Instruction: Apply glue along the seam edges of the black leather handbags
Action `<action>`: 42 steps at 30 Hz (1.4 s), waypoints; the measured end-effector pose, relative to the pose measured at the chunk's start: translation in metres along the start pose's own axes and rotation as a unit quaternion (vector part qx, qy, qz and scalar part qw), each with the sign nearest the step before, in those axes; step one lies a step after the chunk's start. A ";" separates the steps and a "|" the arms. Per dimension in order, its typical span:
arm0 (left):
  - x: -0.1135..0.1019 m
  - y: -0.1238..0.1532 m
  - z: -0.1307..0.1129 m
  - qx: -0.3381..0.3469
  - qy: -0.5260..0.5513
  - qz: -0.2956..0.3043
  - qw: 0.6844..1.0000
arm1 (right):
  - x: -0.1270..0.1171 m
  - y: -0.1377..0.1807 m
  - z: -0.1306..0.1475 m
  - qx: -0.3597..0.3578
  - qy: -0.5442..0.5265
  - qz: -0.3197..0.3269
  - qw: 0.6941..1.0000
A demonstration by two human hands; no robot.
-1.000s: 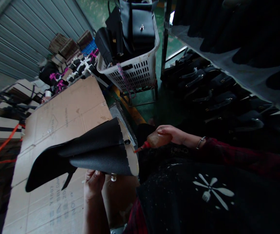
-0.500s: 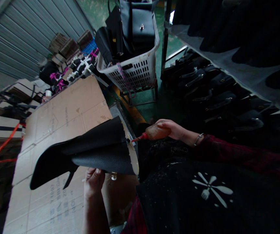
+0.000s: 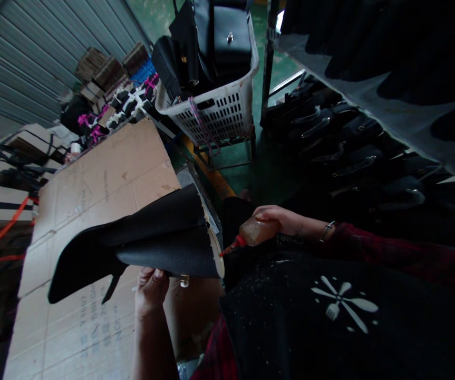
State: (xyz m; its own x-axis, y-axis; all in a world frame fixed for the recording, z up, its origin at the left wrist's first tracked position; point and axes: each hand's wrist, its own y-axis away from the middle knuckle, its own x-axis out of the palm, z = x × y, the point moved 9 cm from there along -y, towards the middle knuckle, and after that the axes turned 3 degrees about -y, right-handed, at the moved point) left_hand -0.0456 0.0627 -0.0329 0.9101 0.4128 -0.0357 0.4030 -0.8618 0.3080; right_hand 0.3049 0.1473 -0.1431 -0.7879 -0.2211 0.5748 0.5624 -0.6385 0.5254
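My left hand (image 3: 151,290) grips the underside of a black leather bag piece (image 3: 167,232), thumb and fingers closed on its lower edge near a small gold-coloured metal fitting (image 3: 184,281). The piece lies sideways over the cardboard, its long flap pointing left and its cream-edged end facing right. In my right hand (image 3: 277,217) is a squeeze bottle (image 3: 257,230) of amber-brown liquid with a red nozzle. The nozzle's tip meets the lower part of the cream edge, or hovers right by it; I cannot tell which.
A cardboard sheet (image 3: 104,190) covers the work table. Beyond it, a white plastic basket (image 3: 227,105) full of black bags stands on a metal stand. Many dark bags (image 3: 341,137) fill the rack at right. Stacked pieces with pink ties (image 3: 93,126) sit at the back left.
The bottle's nozzle has moved down along the cream edge, from about its middle to its lower part. My left hand keeps its hold on the bag piece.
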 end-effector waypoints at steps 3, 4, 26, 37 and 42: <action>0.000 0.000 0.000 -0.002 -0.001 0.001 1.000 | 0.004 0.003 -0.002 0.012 0.008 0.004 1.000; 0.001 0.001 0.000 -0.001 -0.002 0.001 1.000 | 0.004 0.002 0.000 0.006 0.010 0.002 1.000; 0.012 -0.004 -0.018 0.021 -0.018 -0.025 0.999 | -0.017 0.001 0.020 -0.123 -0.008 -0.088 0.988; 0.020 -0.009 -0.027 0.018 -0.032 0.001 0.999 | -0.012 0.003 0.015 -0.122 -0.081 -0.061 0.987; 0.021 -0.015 -0.030 0.020 -0.034 0.008 0.999 | -0.012 -0.010 0.005 -0.113 -0.053 -0.062 0.990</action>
State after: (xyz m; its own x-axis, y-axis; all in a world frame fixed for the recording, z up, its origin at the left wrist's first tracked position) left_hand -0.0356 0.0930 -0.0097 0.9200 0.3801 -0.0955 0.3915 -0.8794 0.2708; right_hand 0.3099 0.1600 -0.1521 -0.8103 -0.0590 0.5830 0.3821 -0.8075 0.4493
